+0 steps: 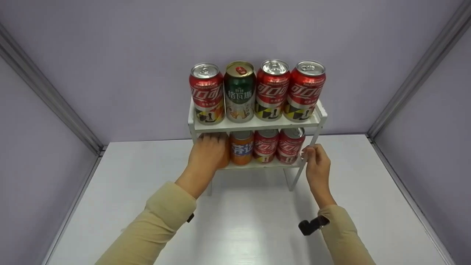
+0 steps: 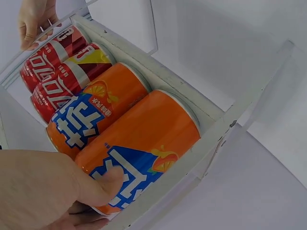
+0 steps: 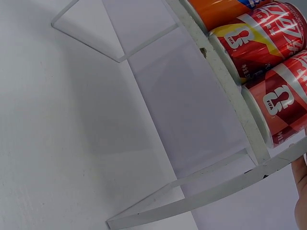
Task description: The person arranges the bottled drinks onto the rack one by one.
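My left hand (image 1: 209,151) grips an orange Fanta-style soda can (image 2: 148,139) at the left end of the rack's lower shelf. Its thumb presses on the blue label, and most of its fingers are hidden in the left wrist view. Beside that can stand another orange soda can (image 1: 241,149) and two red cola cans (image 1: 266,145). My right hand (image 1: 318,163) holds the right side post of the white two-tier rack (image 1: 257,127); its fingers (image 3: 300,175) show partly behind the post in the right wrist view.
On the upper shelf stand a red cola can (image 1: 206,94), a green-and-white can (image 1: 240,92) and two more red cola cans (image 1: 273,90). The rack stands on a white tabletop (image 1: 239,228) near the back wall (image 1: 147,73), with side walls left and right.
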Demonstrator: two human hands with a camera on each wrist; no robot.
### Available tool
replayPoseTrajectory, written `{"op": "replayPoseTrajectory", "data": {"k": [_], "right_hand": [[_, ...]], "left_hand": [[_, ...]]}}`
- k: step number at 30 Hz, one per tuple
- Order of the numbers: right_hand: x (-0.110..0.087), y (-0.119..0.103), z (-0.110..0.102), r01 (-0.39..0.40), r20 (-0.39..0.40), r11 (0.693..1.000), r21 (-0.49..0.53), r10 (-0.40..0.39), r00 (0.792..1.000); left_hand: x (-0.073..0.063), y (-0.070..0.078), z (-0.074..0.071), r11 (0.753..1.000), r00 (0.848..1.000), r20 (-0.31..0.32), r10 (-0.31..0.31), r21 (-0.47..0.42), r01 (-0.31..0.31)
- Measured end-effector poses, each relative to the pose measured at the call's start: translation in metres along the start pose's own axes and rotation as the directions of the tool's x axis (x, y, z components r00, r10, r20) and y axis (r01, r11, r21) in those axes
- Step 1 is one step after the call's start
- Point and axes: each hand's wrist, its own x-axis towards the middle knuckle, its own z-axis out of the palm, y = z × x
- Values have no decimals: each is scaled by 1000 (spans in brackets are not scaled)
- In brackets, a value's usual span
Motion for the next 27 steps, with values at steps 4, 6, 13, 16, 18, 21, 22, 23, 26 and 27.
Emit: {"op": "replayPoseTrajectory", "data": {"k": [4, 6, 13, 16, 18, 21, 22, 23, 26, 27], "right_hand": [[0, 0, 1, 12, -2, 1000, -1, -12, 1000], [0, 0, 1, 20, -4, 1000, 0, -20, 1000], [1, 0, 1, 37, -13, 999, 0, -37, 999], [0, 0, 1, 40, -17, 999, -5, -40, 999], [0, 0, 2, 45, -19, 999, -3, -45, 999], [1, 0, 2, 49, -21, 999, -4, -49, 999], [1, 0, 2, 49, -21, 999, -3, -49, 999], [0, 0, 2, 43, -19, 999, 1, -43, 999], [0, 0, 2, 22, -16, 1000, 7, -22, 1000], [0, 0, 2, 17, -14, 1000, 8, -16, 1000]], "left_hand": [[1, -2, 0, 1000, 1000, 5, 12, 8, -12], [2, -3, 1, 999, 1000, 5, 21, 27, -22], [2, -2, 6, 997, 998, -52, 28, 71, -24], [0, 3, 7, 991, 995, -99, 14, 130, -1], [-1, 8, 8, 982, 995, -103, 3, 187, 17], [-2, 15, 10, 962, 997, -77, -20, 269, 40], [-2, 17, 10, 955, 997, -66, -29, 293, 47], [-2, 19, 11, 949, 997, -60, -41, 310, 58], [-3, 24, 13, 933, 996, -53, -67, 350, 82], [-3, 25, 13, 929, 996, -55, -72, 360, 87]]}}
